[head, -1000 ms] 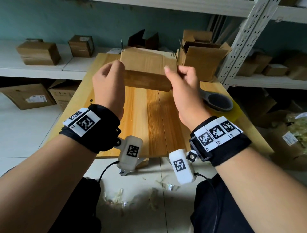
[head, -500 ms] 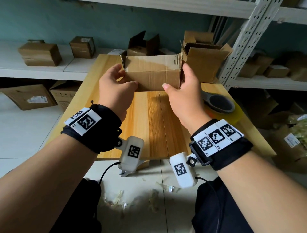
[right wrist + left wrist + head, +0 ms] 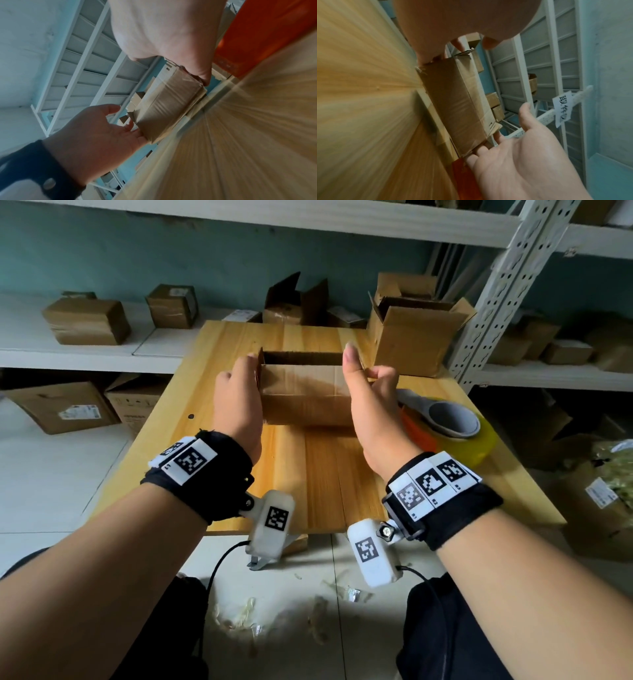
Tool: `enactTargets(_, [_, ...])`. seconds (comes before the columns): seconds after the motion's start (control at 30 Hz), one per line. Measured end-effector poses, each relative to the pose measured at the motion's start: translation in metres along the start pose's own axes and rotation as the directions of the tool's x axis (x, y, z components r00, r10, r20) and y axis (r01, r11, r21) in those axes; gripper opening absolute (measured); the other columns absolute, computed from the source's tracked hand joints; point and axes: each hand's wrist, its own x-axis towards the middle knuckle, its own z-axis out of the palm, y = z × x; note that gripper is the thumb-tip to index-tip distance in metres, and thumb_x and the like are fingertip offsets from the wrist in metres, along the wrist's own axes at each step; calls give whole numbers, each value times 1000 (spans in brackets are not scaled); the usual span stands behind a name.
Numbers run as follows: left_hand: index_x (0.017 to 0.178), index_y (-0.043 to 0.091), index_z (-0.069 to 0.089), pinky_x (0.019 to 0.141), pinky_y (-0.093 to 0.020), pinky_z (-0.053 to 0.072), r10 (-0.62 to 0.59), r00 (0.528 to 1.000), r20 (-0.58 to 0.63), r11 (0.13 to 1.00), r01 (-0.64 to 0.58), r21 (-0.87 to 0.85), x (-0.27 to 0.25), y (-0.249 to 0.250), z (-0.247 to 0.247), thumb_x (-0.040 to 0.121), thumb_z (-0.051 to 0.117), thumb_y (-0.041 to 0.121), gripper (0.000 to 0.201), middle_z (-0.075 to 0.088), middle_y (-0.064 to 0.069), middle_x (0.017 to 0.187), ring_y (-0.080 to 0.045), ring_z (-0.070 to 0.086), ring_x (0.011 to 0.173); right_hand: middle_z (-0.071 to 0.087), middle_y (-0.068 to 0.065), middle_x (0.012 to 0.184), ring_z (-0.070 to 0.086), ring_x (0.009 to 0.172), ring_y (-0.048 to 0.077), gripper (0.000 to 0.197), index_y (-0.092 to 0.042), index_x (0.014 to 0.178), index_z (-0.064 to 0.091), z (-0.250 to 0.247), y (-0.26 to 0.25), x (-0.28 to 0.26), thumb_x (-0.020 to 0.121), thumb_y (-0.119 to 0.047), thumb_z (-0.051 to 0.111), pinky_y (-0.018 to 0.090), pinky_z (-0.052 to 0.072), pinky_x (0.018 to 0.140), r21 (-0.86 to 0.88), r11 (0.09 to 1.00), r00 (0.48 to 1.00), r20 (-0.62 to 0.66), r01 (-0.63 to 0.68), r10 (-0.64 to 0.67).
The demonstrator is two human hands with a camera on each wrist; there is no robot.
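A small brown cardboard box (image 3: 303, 392) stands on the wooden table (image 3: 318, 474), its top open. My left hand (image 3: 239, 388) lies against the box's left end, thumb pointing up by the rim. My right hand (image 3: 366, 392) lies against the right end, thumb raised. In the right wrist view the left hand (image 3: 102, 129) touches the box (image 3: 166, 105) with its fingertips, thumb apart. In the left wrist view the right hand (image 3: 513, 155) shows an open palm, its fingers against the end of the box (image 3: 458, 102), their tips hidden behind it.
A tape dispenser (image 3: 445, 422) with a grey handle and yellow roll lies just right of my right hand. A larger open cardboard box (image 3: 411, 344) stands at the table's back right. Shelves with several boxes run behind, with a white rack upright (image 3: 496, 285) at the right.
The box was held up and tilted over the table's far end. It has come down and nearer, and now stands on the table with a hand at each end.
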Motion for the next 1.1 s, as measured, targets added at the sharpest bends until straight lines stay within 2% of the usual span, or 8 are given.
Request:
enactTargets(0.13, [135, 14, 59, 112, -48, 47, -57, 998, 16, 998, 57, -33, 8, -8, -2, 87, 58, 67, 71, 72, -2, 111, -21, 68, 108, 52, 1, 125, 52, 109, 16, 71, -25, 132, 45, -2, 2, 5, 93, -85, 41, 32, 39, 78, -18, 995, 996, -1, -94, 94])
enactTargets(0.27, [149, 12, 48, 122, -45, 35, -58, 997, 51, 998, 58, 1, 8, -3, -5, 95, 55, 66, 77, 61, -7, 143, -21, 57, 133, 54, -1, 120, 53, 109, 15, 69, -26, 131, 49, -6, 4, 4, 94, -84, 39, 27, 35, 69, -7, 993, 993, 19, -119, 119])
enactTargets(0.43, [155, 11, 44, 123, -42, 33, -25, 999, 31, 999, 26, -20, -7, 14, -16, 105, 47, 58, 69, 53, -11, 152, -22, 48, 142, 43, -5, 122, 47, 113, 20, 104, -25, 125, 43, -9, 3, 1, 63, -108, 32, 36, 41, 85, -7, 998, 996, 67, -63, 63])
enactTargets(0.57, [158, 14, 41, 119, -39, 35, 19, 1000, 14, 999, -18, -42, -18, 21, -23, 106, 46, 56, 68, 49, -10, 155, -23, 47, 144, 40, -5, 162, 40, 141, 19, 92, -32, 159, 33, -17, -5, -9, 88, -90, 36, 39, 33, 99, 40, 999, 999, 33, -35, 34])
enactTargets(0.67, [155, 17, 46, 111, -35, 37, 20, 1000, -22, 998, -21, -55, -24, 24, -23, 106, 48, 56, 63, 55, -5, 142, -20, 50, 139, 36, -5, 165, 37, 132, 10, 76, -30, 161, 32, -23, -12, -19, 100, -74, 42, 35, 32, 101, 135, 991, 1000, -2, -5, 6])
enactTargets(0.73, [153, 17, 47, 108, -34, 37, 22, 999, -39, 998, -24, -62, -29, 25, -24, 105, 49, 56, 62, 56, -4, 139, -19, 52, 135, 37, -5, 165, 38, 140, 12, 73, -29, 161, 33, -26, -12, -24, 101, -71, 45, 34, 33, 104, 177, 984, 1000, -21, 15, -11])
enactTargets(0.93, [156, 17, 45, 121, -40, 34, 23, 999, -30, 992, -27, -120, -56, 22, -38, 106, 48, 54, 62, 53, -7, 153, -21, 49, 142, 44, -7, 163, 41, 147, 16, 102, -37, 158, 40, -29, -15, -39, 76, -96, 44, 41, 33, 117, 225, 973, 998, -4, 60, -61])
enactTargets(1.1, [152, 18, 48, 121, -40, 35, 39, 999, -31, 993, -43, -112, -62, 20, -47, 105, 51, 53, 59, 56, -6, 150, -19, 52, 138, 43, -7, 164, 39, 150, 18, 107, -37, 158, 42, -33, -18, -43, 70, -99, 44, 43, 32, 120, 220, 972, 997, 2, 76, -78])
